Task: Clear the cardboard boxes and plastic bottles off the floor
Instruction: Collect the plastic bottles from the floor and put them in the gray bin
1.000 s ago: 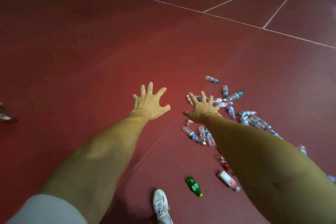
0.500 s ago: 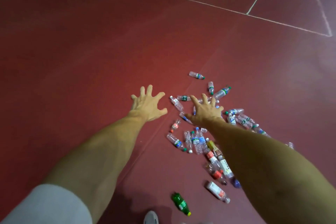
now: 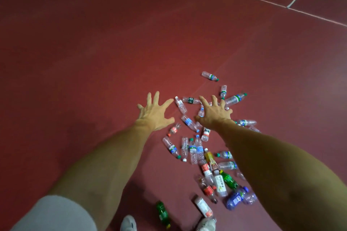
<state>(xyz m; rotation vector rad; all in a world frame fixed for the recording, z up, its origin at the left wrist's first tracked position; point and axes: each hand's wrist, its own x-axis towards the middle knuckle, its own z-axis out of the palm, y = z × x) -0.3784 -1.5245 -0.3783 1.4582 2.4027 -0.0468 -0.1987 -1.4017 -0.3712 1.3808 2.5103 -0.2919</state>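
Note:
Several empty plastic bottles lie scattered on the red floor, mostly clear ones with green or blue labels. A dark green bottle lies near my feet, a blue one further right. My left hand is stretched out above the floor with fingers spread, holding nothing, left of the pile. My right hand is also spread and empty, held over the far part of the pile. My right forearm hides some bottles. No cardboard box is in view.
White painted lines cross the floor at the upper right. My two white shoes show at the bottom edge, close to the nearest bottles. Bare red floor stretches to the left and beyond the pile.
The view has tilted down and come closer to the pile, so more bottles near my feet show. Both hands stay spread and empty, now over the pile's far part.

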